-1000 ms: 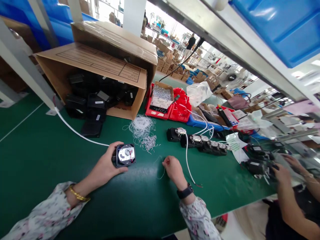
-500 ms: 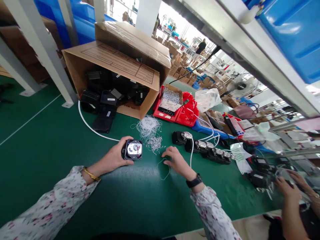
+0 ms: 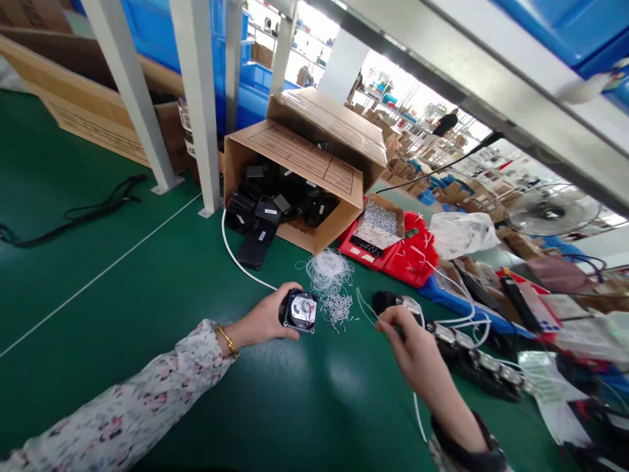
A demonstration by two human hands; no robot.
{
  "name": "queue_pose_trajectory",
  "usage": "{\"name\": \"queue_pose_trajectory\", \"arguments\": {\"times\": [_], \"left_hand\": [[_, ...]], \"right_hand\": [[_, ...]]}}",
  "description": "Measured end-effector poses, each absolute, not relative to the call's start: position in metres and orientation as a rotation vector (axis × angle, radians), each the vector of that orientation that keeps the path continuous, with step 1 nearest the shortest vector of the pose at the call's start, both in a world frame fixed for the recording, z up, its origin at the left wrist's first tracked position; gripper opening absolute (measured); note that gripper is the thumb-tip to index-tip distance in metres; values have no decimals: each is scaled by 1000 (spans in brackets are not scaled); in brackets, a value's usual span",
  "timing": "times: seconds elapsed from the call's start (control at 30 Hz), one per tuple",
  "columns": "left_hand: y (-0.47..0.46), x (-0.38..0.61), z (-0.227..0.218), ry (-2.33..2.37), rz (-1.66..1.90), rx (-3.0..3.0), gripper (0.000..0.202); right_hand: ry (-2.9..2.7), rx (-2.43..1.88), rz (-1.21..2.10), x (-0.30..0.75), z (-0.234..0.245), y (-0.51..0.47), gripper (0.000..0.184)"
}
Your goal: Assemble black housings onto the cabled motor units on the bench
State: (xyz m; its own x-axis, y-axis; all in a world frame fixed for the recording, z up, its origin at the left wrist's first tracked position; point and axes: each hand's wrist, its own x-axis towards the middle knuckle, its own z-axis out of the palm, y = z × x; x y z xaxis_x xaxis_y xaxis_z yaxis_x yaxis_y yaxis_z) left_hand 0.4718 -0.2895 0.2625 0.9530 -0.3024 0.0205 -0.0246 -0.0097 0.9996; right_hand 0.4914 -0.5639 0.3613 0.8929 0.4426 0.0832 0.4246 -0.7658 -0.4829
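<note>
My left hand (image 3: 270,319) is closed around the edge of a black square housing (image 3: 313,313), open side up. Inside it are a silvery metal plate and a red wire, and a white cable (image 3: 243,270) runs from its far side. My right hand (image 3: 411,342) pinches a thin clear cord loop (image 3: 362,303) between thumb and fingertips. Between my hands, small metal screws or pins (image 3: 337,308) lie loose beside a tangled heap of thin clear cord (image 3: 329,270). Just behind my right hand stands a row of black units with metal tops (image 3: 457,341).
A cardboard box (image 3: 295,141) on its side holds black housings. Red bins (image 3: 366,255) hold small metal parts and red pieces. Further right are a blue tray (image 3: 455,298) and papers (image 3: 550,387). Metal posts (image 3: 196,111) rise at the left; a black strap (image 3: 93,210) lies near them.
The view has swung left, so the scene sits further right. My right hand has moved away from the screw pile to the right with the cord loop. My left hand keeps its hold.
</note>
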Motion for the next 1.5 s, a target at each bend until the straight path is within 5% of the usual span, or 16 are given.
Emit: {"name": "queue_pose_trajectory", "arguments": {"times": [0.2, 0.33, 0.5, 0.87, 1.13, 1.5], "left_hand": [[-288, 471, 259, -296, -202, 1569, 78], [-288, 472, 255, -325, -176, 1610, 77], [-288, 472, 253, -330, -171, 1628, 78], [-290, 471, 253, -323, -173, 1630, 78], [-289, 464, 256, -253, -154, 1755, 91], [-308, 446, 248, 9, -70, 1665, 95]], "right_hand": [[-724, -2407, 173, 472, 415, -505, 16], [-797, -2267, 469, 468, 386, -467, 13], [-766, -2244, 461, 491, 346, -452, 13], [-774, -2287, 516, 522, 351, -472, 11], [-1055, -2399, 267, 552, 320, -461, 16], [-1029, -2381, 418, 557, 320, -445, 20]]}}
